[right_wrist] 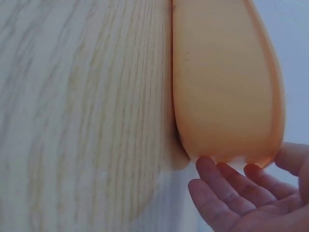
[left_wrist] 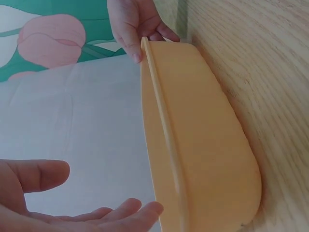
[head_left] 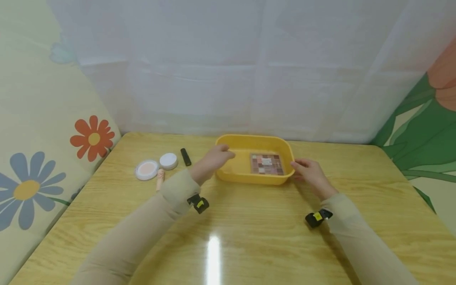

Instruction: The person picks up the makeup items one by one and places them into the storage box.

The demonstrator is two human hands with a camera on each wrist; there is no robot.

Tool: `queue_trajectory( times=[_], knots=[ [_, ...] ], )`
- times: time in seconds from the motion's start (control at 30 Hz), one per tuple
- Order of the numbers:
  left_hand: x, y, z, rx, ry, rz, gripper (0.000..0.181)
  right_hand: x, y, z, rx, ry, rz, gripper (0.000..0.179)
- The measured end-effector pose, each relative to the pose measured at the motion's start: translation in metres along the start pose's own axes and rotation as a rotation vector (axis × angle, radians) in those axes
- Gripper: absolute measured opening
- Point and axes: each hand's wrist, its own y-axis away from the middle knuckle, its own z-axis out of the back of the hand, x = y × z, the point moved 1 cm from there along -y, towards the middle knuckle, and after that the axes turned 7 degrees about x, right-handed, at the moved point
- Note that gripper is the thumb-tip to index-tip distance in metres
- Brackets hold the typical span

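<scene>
A yellow plastic basin [head_left: 253, 180] stands on the wooden table, with a brown-toned eyeshadow palette [head_left: 266, 164] lying in its right half. At the basin's right end, my right hand [head_left: 311, 176] grips the wall. In the right wrist view its thumb is at the rim and the fingers [right_wrist: 227, 186] lie against the outside. My left hand [head_left: 214, 161] is over the basin's left end, holding nothing. The left wrist view shows its thumb [left_wrist: 46, 175] spread from the fingers beside the rim; whether a fingertip touches it I cannot tell.
Left of the basin lie a black tube [head_left: 185, 157], a white round jar [head_left: 168, 161], a round compact [head_left: 147, 170] and a pale peach stick [head_left: 160, 180]. A white cloth [head_left: 228, 71] hangs behind the table, with flower-printed panels at both sides.
</scene>
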Motion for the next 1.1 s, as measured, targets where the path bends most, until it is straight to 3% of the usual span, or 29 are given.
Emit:
queue_trajectory(
  times=[0.27, 0.73, 1.1],
  knots=[
    [0.005, 0.009, 0.003, -0.017, 0.025, -0.005, 0.059, -0.002, -0.001, -0.001, 0.004, -0.005, 0.005, 0.05],
    [0.007, 0.021, 0.013, -0.049, -0.029, -0.044, 0.057, 0.001, 0.001, 0.0, 0.005, 0.003, 0.004, 0.05],
    [0.02, 0.031, 0.022, -0.036, -0.001, -0.055, 0.056, 0.0, 0.0, -0.001, 0.005, -0.011, 0.0, 0.049]
  ],
)
